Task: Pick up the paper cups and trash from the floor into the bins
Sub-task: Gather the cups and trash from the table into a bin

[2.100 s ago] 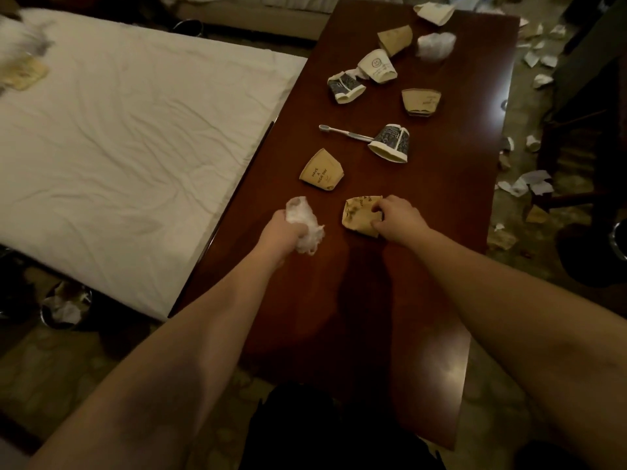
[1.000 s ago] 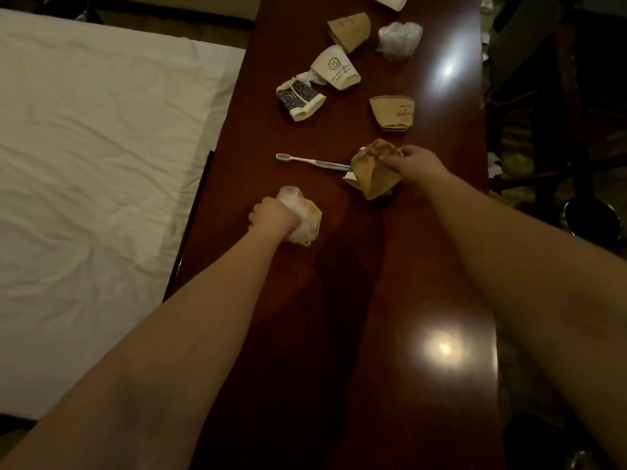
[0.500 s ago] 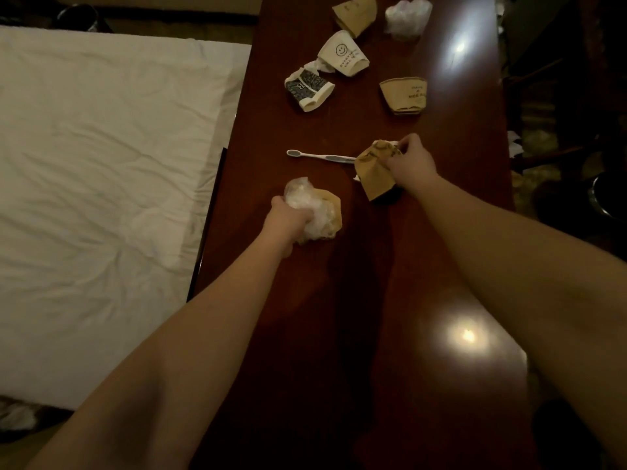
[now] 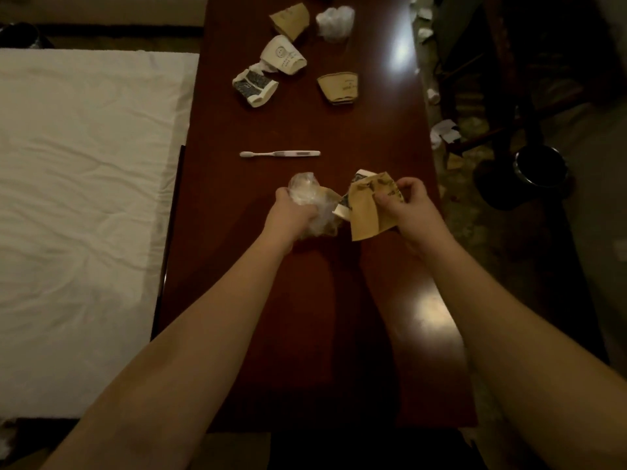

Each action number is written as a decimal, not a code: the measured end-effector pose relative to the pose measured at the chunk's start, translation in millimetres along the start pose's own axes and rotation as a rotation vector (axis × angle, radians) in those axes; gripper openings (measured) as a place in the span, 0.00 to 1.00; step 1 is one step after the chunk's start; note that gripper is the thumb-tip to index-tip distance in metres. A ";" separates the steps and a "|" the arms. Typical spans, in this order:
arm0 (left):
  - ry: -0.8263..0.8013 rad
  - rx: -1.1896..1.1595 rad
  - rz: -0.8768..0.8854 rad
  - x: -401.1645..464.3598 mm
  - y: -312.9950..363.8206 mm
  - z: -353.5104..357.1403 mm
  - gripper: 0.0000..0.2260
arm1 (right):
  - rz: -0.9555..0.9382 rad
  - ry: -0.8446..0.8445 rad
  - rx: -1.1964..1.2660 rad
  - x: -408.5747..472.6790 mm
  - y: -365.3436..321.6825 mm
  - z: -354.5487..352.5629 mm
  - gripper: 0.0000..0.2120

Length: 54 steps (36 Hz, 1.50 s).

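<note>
We look down at our two bare forearms reaching over a long, glossy dark-red wooden table (image 4: 339,300). Our left hand (image 4: 288,212) grips a crumpled wad of clear plastic (image 4: 307,195) together with a crushed brown paper cup (image 4: 330,198) tucked behind it. Our right hand (image 4: 405,206) pinches a flattened brown paper cup (image 4: 364,212), its long axis running toward and away from us, with a patterned white cup (image 4: 344,206) pressed behind it (only its rim and edge show). Half a second ago the hands were apart with the right one down by the toothbrush; now they meet above the table, nearly touching. The white toothbrush (image 4: 280,153) lies flat and free, long axis left to right, bristled head to the left. Farther off rest a squashed patterned cup (image 4: 254,88), a white smiley cup (image 4: 283,61), two more brown cups (image 4: 339,88) (image 4: 290,20) and another plastic wad (image 4: 336,22). A wrinkled white sheet (image 4: 84,198) lies left; paper scraps (image 4: 444,130) and a dark bin (image 4: 539,164) sit on the floor right.
</note>
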<state>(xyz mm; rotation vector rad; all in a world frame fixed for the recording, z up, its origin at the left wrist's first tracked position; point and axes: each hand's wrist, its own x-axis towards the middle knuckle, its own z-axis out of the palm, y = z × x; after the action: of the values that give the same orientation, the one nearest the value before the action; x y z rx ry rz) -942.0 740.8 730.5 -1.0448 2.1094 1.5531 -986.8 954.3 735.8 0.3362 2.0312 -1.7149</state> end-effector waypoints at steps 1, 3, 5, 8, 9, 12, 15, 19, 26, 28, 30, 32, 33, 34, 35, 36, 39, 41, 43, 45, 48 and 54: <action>-0.014 0.019 0.005 -7.9 3.4 10.1 0.28 | -0.008 0.003 0.001 -7.5 3.5 -6.9 0.17; -0.047 0.046 0.039 -24.2 9.5 31.9 0.27 | -0.016 0.012 -0.010 -20.5 9.4 -23.3 0.16; -0.081 0.054 0.066 -41.5 15.2 54.4 0.26 | -0.025 0.032 -0.023 -31.2 14.6 -44.7 0.16; -0.147 0.012 0.083 -67.3 23.3 89.8 0.25 | -0.051 0.082 -0.091 -44.7 22.6 -85.1 0.18; -0.173 -0.013 0.087 -75.7 26.3 102.1 0.25 | -0.058 0.093 -0.113 -48.7 25.3 -100.4 0.19; -0.255 -0.084 0.109 -102.4 35.6 143.9 0.26 | -0.060 0.119 -0.164 -62.4 34.6 -149.0 0.20; -0.313 -0.148 0.103 -128.1 43.2 190.8 0.25 | -0.053 0.136 -0.177 -76.2 45.7 -199.3 0.19; -0.381 -0.163 0.074 -155.6 47.3 260.3 0.23 | -0.034 0.152 -0.172 -90.1 67.3 -269.6 0.19; -0.469 -0.090 0.051 -182.6 60.6 379.2 0.22 | 0.028 0.233 -0.146 -111.0 102.7 -390.0 0.20; -0.485 -0.038 0.077 -185.6 66.1 408.2 0.21 | 0.030 0.260 -0.150 -114.3 109.1 -419.0 0.20; -0.473 0.008 0.101 -187.2 72.8 431.9 0.16 | 0.046 0.283 -0.131 -116.4 113.7 -444.5 0.20; -0.454 0.044 0.127 -182.9 79.0 451.8 0.18 | 0.058 0.307 -0.108 -116.0 117.1 -469.1 0.20; -0.440 0.060 0.139 -179.1 82.4 459.8 0.20 | 0.064 0.320 -0.095 -115.7 117.9 -480.7 0.19; -0.429 0.074 0.152 -175.5 86.5 466.6 0.21 | 0.073 0.334 -0.076 -115.3 117.8 -491.7 0.19; -0.421 0.085 0.164 -171.0 91.1 473.0 0.21 | 0.080 0.343 -0.056 -114.8 117.6 -502.1 0.18; -0.413 0.098 0.173 -165.8 95.7 478.4 0.22 | 0.084 0.349 -0.039 -113.9 117.1 -511.6 0.18; -0.379 0.091 0.194 -150.8 110.7 494.1 0.23 | 0.107 0.374 -0.048 -105.0 115.0 -538.0 0.20; -0.366 0.063 0.192 -141.1 121.2 504.2 0.24 | 0.117 0.396 -0.049 -96.8 111.0 -552.6 0.20; -0.365 0.034 0.192 -130.6 130.7 513.9 0.24 | 0.115 0.398 -0.044 -85.5 107.2 -565.6 0.20; -0.365 0.003 0.195 -123.2 144.8 522.9 0.24 | 0.117 0.396 -0.061 -72.6 97.5 -576.1 0.19; -0.373 -0.007 0.189 -102.3 164.9 537.5 0.24 | 0.123 0.415 -0.096 -43.7 87.4 -589.9 0.19; -0.384 0.030 0.223 -27.8 227.1 570.6 0.26 | 0.088 0.467 -0.160 46.7 58.7 -610.6 0.31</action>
<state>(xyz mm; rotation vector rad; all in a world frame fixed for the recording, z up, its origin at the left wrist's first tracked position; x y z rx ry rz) -1177.2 1307.9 699.7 -0.4633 2.0181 1.6587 -1113.3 1556.3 734.7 0.8220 2.4159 -1.5094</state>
